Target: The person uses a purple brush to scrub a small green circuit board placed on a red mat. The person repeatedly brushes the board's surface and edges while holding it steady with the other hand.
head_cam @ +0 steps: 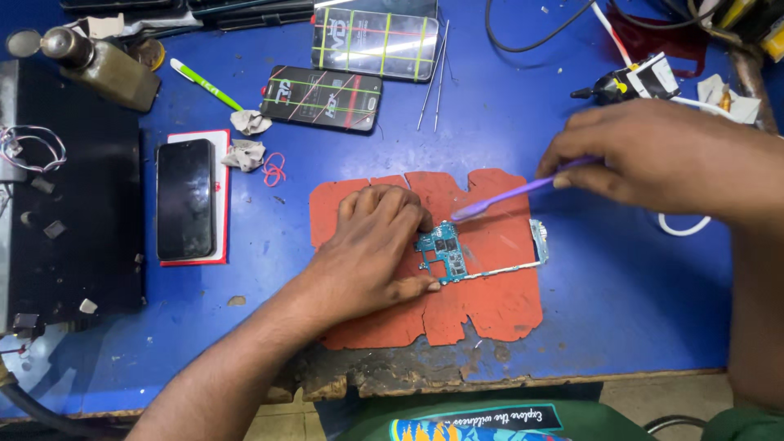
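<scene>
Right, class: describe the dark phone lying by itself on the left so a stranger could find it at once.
Start at the blue worktable, then move left to the big black machine. Just right of it lies a white, red-edged card, and the phone rests on that. Unlike the two phones farther back, its dark screen carries no coloured stripes.

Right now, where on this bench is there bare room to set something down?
Bare blue table lies right of the red mat, below the right hand, and between the dark phone and the left hand. The back edge is crowded with two taped phones, tweezers and cables.
</scene>
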